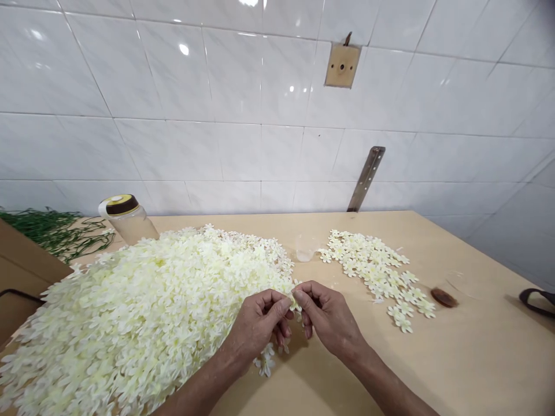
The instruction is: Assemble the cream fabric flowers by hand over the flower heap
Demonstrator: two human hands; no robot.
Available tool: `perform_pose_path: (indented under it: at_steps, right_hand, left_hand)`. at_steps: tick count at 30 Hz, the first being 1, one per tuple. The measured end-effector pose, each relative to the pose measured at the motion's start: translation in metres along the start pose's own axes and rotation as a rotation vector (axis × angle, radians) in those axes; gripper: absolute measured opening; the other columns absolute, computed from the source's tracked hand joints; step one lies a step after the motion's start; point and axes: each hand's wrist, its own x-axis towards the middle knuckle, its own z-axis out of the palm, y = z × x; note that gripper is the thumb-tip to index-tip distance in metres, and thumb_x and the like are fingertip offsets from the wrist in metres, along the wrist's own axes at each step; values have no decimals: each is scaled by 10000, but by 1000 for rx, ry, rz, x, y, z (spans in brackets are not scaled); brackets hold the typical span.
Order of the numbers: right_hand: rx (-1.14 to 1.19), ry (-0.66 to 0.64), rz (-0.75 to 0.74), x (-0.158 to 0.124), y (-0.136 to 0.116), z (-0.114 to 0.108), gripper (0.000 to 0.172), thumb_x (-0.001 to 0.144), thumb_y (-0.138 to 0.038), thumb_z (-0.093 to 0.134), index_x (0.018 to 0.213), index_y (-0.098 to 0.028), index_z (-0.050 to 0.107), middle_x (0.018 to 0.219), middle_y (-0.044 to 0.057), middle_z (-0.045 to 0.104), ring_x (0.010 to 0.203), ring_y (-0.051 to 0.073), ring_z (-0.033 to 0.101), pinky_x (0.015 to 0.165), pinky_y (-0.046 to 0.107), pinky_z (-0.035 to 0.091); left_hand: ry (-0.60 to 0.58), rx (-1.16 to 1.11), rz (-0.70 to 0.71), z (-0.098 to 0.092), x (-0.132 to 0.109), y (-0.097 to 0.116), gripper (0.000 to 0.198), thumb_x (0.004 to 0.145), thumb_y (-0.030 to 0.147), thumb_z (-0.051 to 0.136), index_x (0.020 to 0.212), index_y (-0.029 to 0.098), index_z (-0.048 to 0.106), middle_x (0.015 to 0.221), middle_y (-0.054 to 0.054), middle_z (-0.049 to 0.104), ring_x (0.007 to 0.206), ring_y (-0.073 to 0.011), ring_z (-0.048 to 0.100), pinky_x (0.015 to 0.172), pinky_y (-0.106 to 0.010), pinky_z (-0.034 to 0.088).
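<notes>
A big heap of cream-white artificial flowers (143, 312) covers the left half of the tan table (455, 358). My left hand (258, 326) and my right hand (327, 318) meet at the heap's right edge, fingers pinched together on one small cream flower (293, 300) held between them. A few loose flowers lie under my left hand. A thinner spread of single flowers (377, 271) lies to the right of my hands.
A plastic jar with a brown lid (125, 216) stands behind the heap. Green stems (52, 231) lie at far left beside a cardboard box (21, 271). A small clear cup (306, 248), a brown spot (443, 297) and a dark strap (540, 300) sit to the right. White tiled wall behind.
</notes>
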Motion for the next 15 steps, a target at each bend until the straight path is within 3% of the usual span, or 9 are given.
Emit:
perform_pose_path:
  at_steps: [5, 8, 11, 15]
  right_hand:
    - [-163, 60, -194, -3, 9, 2, 321, 941, -427, 580, 1176, -215, 632, 884, 46, 662, 528, 114, 582, 460, 240, 503]
    - [-296, 72, -373, -3, 9, 0, 267, 933, -344, 610, 1166, -233, 680, 1033, 78, 667, 677, 138, 638, 572, 255, 542]
    - [-329, 58, -417, -2, 7, -1, 212, 937, -309, 611, 1098, -228, 722, 972, 68, 702, 681, 145, 656, 628, 266, 553]
    - [-331, 46, -364, 0, 4, -3, 194, 948, -331, 589, 994, -225, 745, 843, 44, 714, 593, 138, 639, 580, 254, 531]
  left_hand:
    - [65, -39, 3, 1, -2, 4, 385, 808, 518, 680, 755, 142, 619, 548, -10, 606, 450, -105, 540, 456, -210, 457]
    - [65, -52, 14, 1, -2, 2, 375, 812, 507, 679, 758, 139, 629, 533, -9, 599, 439, -105, 535, 451, -211, 455]
    - [58, -63, 26, 1, -2, 0, 379, 809, 508, 680, 765, 133, 640, 528, -8, 595, 423, -97, 527, 441, -207, 449]
    - [78, -14, 63, 0, -1, -3, 408, 825, 534, 652, 747, 134, 631, 517, -11, 594, 409, -102, 533, 433, -211, 454]
